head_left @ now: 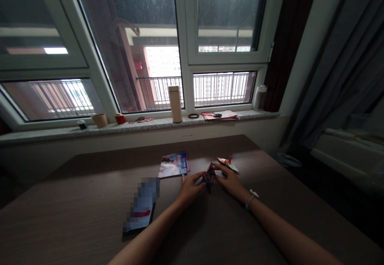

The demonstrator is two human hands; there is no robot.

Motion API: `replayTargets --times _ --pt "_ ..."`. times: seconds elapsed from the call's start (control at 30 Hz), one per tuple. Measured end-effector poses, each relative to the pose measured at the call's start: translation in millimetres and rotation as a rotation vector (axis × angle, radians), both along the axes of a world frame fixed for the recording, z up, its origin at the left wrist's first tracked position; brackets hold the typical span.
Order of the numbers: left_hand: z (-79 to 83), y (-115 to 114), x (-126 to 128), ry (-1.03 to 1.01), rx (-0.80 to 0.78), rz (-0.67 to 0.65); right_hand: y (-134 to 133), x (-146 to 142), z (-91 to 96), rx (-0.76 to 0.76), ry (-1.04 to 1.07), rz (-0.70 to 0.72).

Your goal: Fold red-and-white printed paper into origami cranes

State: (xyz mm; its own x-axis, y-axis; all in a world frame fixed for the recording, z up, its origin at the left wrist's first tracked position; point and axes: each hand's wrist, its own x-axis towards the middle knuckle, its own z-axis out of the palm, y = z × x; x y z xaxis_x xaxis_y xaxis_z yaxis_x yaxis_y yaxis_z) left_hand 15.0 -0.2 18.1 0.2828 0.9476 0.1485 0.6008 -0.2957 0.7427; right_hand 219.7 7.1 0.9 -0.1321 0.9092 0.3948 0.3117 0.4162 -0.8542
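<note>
A small folded piece of patterned paper [209,177] stands between my two hands on the dark wooden table [90,201]. My left hand [189,187] pinches its left side with fingers closed. On its right side my right hand [230,181] grips it too; a white band sits on that wrist. A finished folded paper figure [228,163] in red and white lies just beyond my right hand. A stack of colourful square papers [174,165] lies beyond my left hand.
A dark phone [141,209] lies on the table to my left. The stone windowsill [135,127] carries a tall beige bottle [175,104], two small cups, a red ring, red papers and a jar. Grey curtains hang at the right.
</note>
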Motion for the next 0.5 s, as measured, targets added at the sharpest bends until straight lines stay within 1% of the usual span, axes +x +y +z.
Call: replayTargets --times 0.23,0.37,0.5 --pt "-4.6 3 -2 0.003 0.026 -0.014 2 3 -2.4 0.043 -0.035 0.033" --pt "-8.2 6 -5 -0.026 0.051 -0.014 0 2 2.3 0.07 -0.056 0.07" --pt "-9.9 7 -6 -0.02 0.073 -0.008 -5 1 8.0 0.062 -0.102 0.103"
